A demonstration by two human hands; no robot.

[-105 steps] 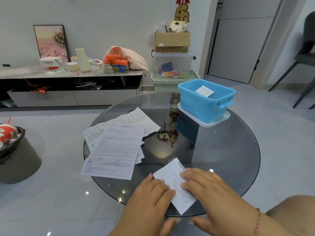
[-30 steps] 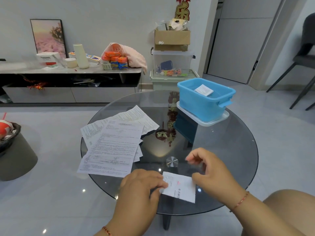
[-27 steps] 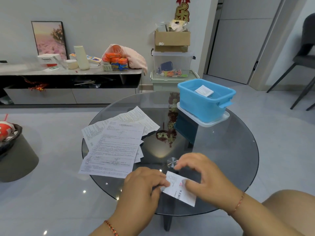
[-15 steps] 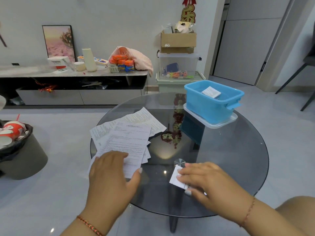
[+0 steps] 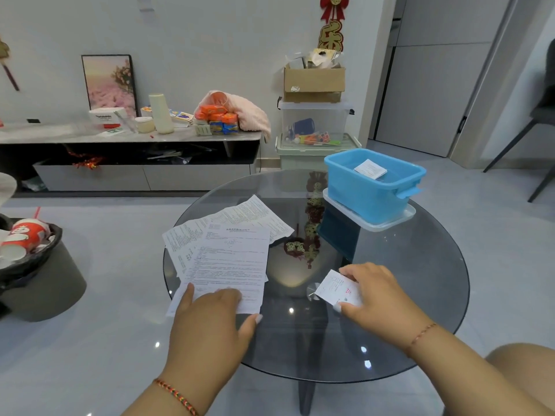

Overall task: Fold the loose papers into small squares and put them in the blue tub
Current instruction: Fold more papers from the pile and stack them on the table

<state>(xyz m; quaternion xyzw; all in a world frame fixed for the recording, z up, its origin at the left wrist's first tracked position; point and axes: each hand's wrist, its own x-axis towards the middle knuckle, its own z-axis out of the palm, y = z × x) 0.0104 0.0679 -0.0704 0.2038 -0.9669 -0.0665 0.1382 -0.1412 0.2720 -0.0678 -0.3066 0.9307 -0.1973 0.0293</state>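
A stack of loose printed papers [image 5: 231, 250] lies fanned on the left of the round glass table [image 5: 420, 280]. My left hand [image 5: 213, 322] rests flat on the near edge of the top sheet, fingers straight. My right hand [image 5: 378, 295] pinches a small folded paper square [image 5: 336, 288] just above the glass at the near right. The blue tub [image 5: 369, 190] stands at the far right of the table on a clear lid, with one folded paper [image 5: 370, 169] inside it.
A dark bin [image 5: 33, 265] full of cups stands on the floor at left. Behind the table are a low TV cabinet [image 5: 135, 163] and stacked storage boxes [image 5: 313, 124]. A chair [image 5: 537, 121] stands at far right. My knee shows at bottom right.
The paper went from a half-folded sheet to a small square. My left hand let go of it and moved left onto the paper stack. My right hand lifted the square slightly.
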